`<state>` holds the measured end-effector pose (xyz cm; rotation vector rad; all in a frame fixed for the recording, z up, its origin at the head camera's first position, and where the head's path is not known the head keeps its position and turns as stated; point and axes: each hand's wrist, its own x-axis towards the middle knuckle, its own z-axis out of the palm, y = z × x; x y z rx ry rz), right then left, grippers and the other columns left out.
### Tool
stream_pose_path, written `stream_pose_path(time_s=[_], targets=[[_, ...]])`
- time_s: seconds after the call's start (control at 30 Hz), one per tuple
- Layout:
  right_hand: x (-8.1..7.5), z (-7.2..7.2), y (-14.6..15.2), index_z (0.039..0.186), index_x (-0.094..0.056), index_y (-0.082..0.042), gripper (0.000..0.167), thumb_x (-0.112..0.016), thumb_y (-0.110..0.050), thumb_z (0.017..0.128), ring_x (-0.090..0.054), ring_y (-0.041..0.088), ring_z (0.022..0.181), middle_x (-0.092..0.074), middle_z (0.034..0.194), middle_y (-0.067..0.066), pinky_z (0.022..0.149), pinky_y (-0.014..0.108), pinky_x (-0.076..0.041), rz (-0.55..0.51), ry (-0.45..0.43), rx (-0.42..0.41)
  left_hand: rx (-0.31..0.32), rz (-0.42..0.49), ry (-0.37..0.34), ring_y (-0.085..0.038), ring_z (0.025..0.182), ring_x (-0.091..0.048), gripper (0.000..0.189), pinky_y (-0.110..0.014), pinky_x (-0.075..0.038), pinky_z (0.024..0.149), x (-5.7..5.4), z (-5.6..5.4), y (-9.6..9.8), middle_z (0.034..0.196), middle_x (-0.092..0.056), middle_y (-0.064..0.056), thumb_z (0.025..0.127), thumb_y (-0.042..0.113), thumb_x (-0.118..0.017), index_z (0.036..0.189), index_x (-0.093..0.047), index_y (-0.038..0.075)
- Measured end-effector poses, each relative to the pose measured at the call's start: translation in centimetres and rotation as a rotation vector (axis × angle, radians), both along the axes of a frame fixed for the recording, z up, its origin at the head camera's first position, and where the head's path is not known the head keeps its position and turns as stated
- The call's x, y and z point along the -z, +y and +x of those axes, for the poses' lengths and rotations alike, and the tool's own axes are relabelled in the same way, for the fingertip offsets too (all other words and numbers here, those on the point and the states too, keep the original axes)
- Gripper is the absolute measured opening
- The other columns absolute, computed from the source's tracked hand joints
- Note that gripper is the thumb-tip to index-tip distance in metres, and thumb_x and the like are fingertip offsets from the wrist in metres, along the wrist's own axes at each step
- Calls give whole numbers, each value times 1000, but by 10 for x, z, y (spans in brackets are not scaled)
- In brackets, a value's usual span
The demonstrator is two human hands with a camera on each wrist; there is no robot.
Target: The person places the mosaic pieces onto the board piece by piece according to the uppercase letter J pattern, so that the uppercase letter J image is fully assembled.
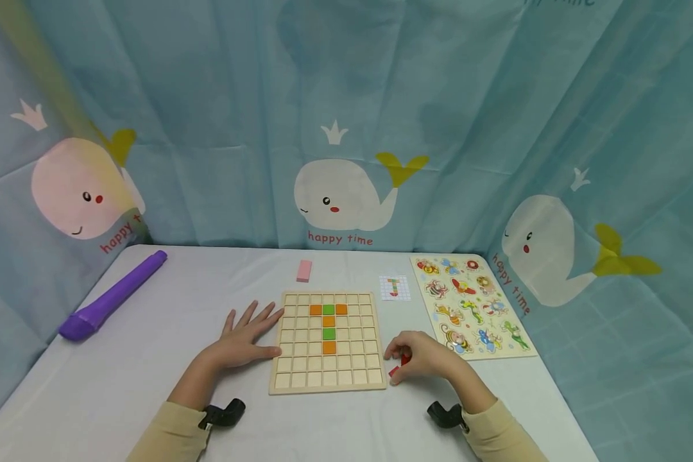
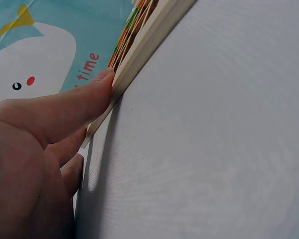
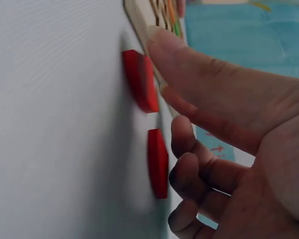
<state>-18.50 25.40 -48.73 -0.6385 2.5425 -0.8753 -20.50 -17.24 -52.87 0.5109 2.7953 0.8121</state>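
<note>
A wooden grid board (image 1: 297, 380) lies on the table with several orange and green square tiles (image 1: 329, 321) set in a T shape. My left hand (image 1: 245, 343) lies spread at the board's left side, its thumb (image 2: 97, 94) touching the edge. Off the board's right edge, my right hand (image 1: 424, 356) hovers with bent fingers over two red pieces with curved sides. In the right wrist view, one red piece (image 3: 139, 82) sits near the thumb tip and the other red piece (image 3: 158, 164) beside the curled fingers; nothing is between thumb and forefinger.
Behind the board are a pink block (image 1: 303, 271) and a small card (image 1: 394, 288) with a gridded coloured pattern. An insect picture board (image 1: 476, 308) lies at the right. A purple stick-like object (image 1: 115, 295) lies at the far left. A whale-print curtain (image 1: 231, 192) surrounds the table.
</note>
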Motion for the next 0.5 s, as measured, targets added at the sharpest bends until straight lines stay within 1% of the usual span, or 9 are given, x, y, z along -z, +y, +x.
stream_pose_path(time_s=[0.13, 0.27, 0.37, 0.5], targets=[[4, 1, 1, 92, -72, -24, 31, -94, -31, 70, -54, 14, 79, -60, 86, -4, 68, 25, -46, 20, -13, 15, 0, 1, -1, -43, 156, 2, 93, -68, 14, 117, 3, -2, -1, 169, -21, -9, 83, 66, -69, 159, -34, 25], [5, 0, 1, 84, -72, -22, 27, -93, -32, 71, -53, 14, 78, -59, 85, -4, 67, 25, -46, 27, 6, 29, 7, 4, -1, -43, 156, 3, 93, -68, 15, 117, 3, -2, -2, 169, -21, -9, 84, 67, -68, 159, -34, 25], [5, 1, 1, 80, -72, -21, 25, -93, -31, 72, -53, 13, 77, -59, 83, -3, 66, 24, -45, 26, 26, 25, 11, 6, -1, -43, 156, 2, 93, -69, 14, 116, 2, -1, -2, 169, -21, -9, 84, 66, -68, 159, -34, 24], [5, 1, 2, 77, -71, -22, 24, -92, -32, 72, -52, 10, 75, -59, 82, -4, 66, 23, -46, 27, 45, 10, 11, 9, 0, -43, 156, 2, 92, -69, 14, 116, 1, 0, -1, 169, -21, -9, 84, 66, -69, 159, -34, 24]])
